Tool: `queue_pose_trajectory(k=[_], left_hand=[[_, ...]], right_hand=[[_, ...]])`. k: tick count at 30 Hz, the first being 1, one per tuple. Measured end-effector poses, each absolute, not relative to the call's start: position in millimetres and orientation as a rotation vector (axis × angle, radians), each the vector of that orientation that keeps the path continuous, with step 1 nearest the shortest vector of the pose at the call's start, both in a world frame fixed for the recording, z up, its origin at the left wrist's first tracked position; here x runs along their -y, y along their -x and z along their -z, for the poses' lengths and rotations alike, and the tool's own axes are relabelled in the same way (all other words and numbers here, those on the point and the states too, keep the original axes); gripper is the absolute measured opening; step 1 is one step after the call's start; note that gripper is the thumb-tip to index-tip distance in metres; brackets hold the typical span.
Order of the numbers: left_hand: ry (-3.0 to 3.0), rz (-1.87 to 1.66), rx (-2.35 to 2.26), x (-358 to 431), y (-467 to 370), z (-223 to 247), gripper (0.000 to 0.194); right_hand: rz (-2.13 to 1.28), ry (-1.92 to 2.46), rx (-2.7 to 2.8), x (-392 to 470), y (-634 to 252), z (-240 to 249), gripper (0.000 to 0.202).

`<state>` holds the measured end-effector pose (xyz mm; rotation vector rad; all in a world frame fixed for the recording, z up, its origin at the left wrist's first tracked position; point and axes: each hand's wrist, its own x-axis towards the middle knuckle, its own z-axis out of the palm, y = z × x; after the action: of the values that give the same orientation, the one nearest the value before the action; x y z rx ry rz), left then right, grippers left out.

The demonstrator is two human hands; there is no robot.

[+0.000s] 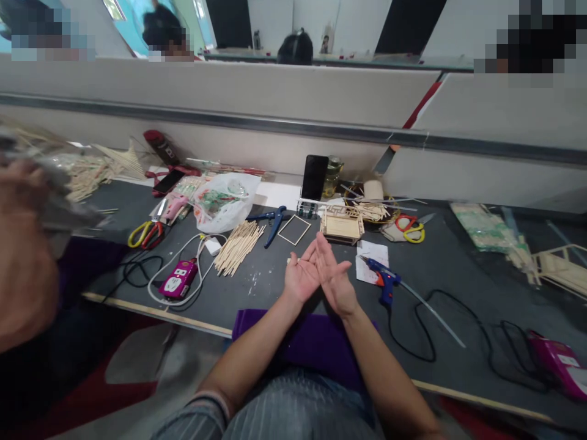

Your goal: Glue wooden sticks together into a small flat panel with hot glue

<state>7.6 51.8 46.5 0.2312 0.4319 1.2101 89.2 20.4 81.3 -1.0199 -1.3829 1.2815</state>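
Observation:
My left hand point(303, 272) and my right hand point(335, 278) are side by side above the table's front part, palms up, fingers stretched out and touching near the tips. Neither holds anything that I can see. Just beyond the fingertips lies a small square frame of thin sticks point(294, 230). To its right stands a small wooden stick model point(342, 226). A blue hot glue gun point(387, 284) with a long glue stick rests right of my right hand, by a white paper point(370, 252). Left of my left hand is a pile of wooden sticks point(239, 247).
Blue cutters point(275, 226), a plastic bag point(224, 201), yellow-red scissors point(145, 234) and a pink extension socket point(178, 279) lie to the left. A phone point(314, 177) stands at the back. More scissors point(409, 229) lie back right. A co-worker's arm point(25, 256) is at far left.

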Motion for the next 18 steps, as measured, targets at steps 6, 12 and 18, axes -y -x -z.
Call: queue_pose_trajectory(k=[6,12,18], left_hand=[[0.075,-1.209,-0.43,-53.6,-4.3,-55.5,0.048],[-0.414,-1.403,-0.747,-39.2,-10.4,-51.8,0.019],[-1.12,-1.522,-1.084,-35.6,-7.3,-47.0,0.023]], right_hand=[[-1.51,0.667,0.984,-27.9,-98.3,-80.7,0.075],[-1.499,0.617,0.824,-31.0,-99.0,-83.0,0.071],[-1.512,0.65,0.822,-26.4,-101.8,-89.8,0.071]])
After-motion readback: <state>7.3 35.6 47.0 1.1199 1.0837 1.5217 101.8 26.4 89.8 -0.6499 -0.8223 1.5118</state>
